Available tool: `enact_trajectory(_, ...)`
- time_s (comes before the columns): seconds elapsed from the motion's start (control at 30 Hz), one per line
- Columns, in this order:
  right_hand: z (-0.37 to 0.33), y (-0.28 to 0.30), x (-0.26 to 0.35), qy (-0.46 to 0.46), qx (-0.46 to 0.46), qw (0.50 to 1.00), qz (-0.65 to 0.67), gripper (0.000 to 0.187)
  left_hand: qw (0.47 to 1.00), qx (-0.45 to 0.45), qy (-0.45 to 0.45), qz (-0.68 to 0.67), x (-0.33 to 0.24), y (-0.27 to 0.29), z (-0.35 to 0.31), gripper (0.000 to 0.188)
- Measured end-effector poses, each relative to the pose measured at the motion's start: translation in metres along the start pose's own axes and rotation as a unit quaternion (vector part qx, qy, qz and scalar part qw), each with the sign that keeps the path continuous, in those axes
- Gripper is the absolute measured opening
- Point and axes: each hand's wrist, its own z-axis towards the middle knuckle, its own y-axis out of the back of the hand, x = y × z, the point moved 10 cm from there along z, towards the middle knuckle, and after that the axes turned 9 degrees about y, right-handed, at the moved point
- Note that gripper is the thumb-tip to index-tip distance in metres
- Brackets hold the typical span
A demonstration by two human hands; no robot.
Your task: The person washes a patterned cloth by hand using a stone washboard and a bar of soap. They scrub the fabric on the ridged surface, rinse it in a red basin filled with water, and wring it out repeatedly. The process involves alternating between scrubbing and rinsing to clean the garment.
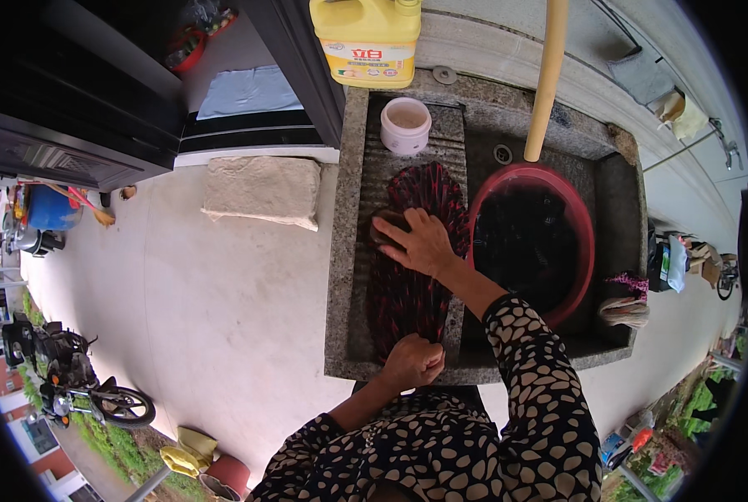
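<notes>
A dark cloth with red streaks [412, 305] lies wet and bunched along the ribbed washboard side of a stone sink [338, 276]. My right hand [420, 243] presses down on its middle, fingers curled over a brown rounded block [388, 226]; whether that is a brush or soap I cannot tell. At the near end, my left hand [413, 361] is closed in a fist on the cloth. Right of the washboard, a red basin [590, 243] sits in the sink's deeper part, holding dark water and what look like dark clothes.
A pinkish-white tub [405, 125] stands on the washboard's far end. Behind it is a yellow jug [370, 46]. A tan pipe [547, 79] hangs down beside the basin. A rag [623, 312] rests on the right rim. A folded mat [261, 191] lies at the doorway, left.
</notes>
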Motion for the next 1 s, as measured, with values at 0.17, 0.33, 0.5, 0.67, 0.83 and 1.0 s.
enact_trajectory(0.17,-0.003,-0.008,-0.134,-0.432,-0.013,0.899,0.079,0.045,0.998,0.036,0.049,-0.006,-0.004,0.021,-0.012,0.038)
enact_trajectory(0.33,-0.120,0.042,-0.150,-0.423,-0.214,0.872,0.122,0.049,0.959,-0.102,0.242,0.111,0.020,0.077,-0.017,0.030)
enact_trajectory(0.5,-0.220,-0.002,-0.136,-0.469,-0.032,0.878,-0.092,0.054,0.893,-0.080,0.265,0.354,0.036,0.058,0.020,0.056)
enact_trajectory(0.67,-0.212,0.002,-0.165,-0.451,-0.101,0.883,0.085,0.045,0.934,-0.079,0.131,0.324,0.022,0.036,0.034,0.040)
enact_trajectory(0.83,-0.079,0.076,-0.046,-0.132,-0.092,0.980,0.117,0.059,0.957,-0.048,0.079,0.274,0.019,0.031,0.028,0.031)
enact_trajectory(1.0,-0.048,0.026,0.008,0.054,0.037,0.994,0.082,0.062,0.966,0.077,0.088,0.230,0.006,0.010,0.023,0.030)
